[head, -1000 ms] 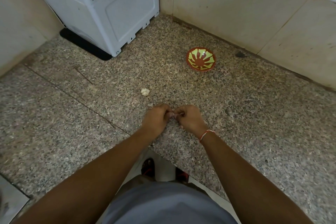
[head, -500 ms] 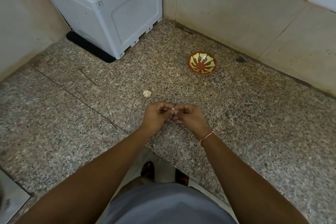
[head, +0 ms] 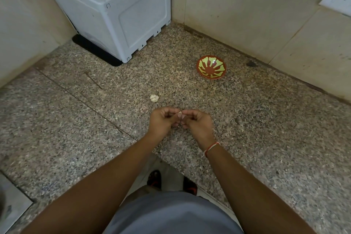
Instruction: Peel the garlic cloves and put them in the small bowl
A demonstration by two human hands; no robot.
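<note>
My left hand (head: 163, 120) and my right hand (head: 196, 124) meet above the speckled granite counter (head: 266, 129), fingertips together. Between them they pinch a small pale garlic clove (head: 179, 114); most of it is hidden by the fingers. A white garlic bulb (head: 154, 98) lies on the counter just beyond my left hand. The small bowl (head: 211, 66), red-brown with a yellow-green sunburst pattern, stands farther back to the right, and I see nothing inside it.
A white boxy appliance (head: 121, 11) fills the back left corner. Tiled walls (head: 247, 5) close the counter at the back and left. A metal sink edge (head: 11, 209) shows at the lower left. The counter's front edge runs just below my wrists.
Both hands have risen a little off the counter and turned palms more upward, still pinching the clove. The camera has shifted slightly.
</note>
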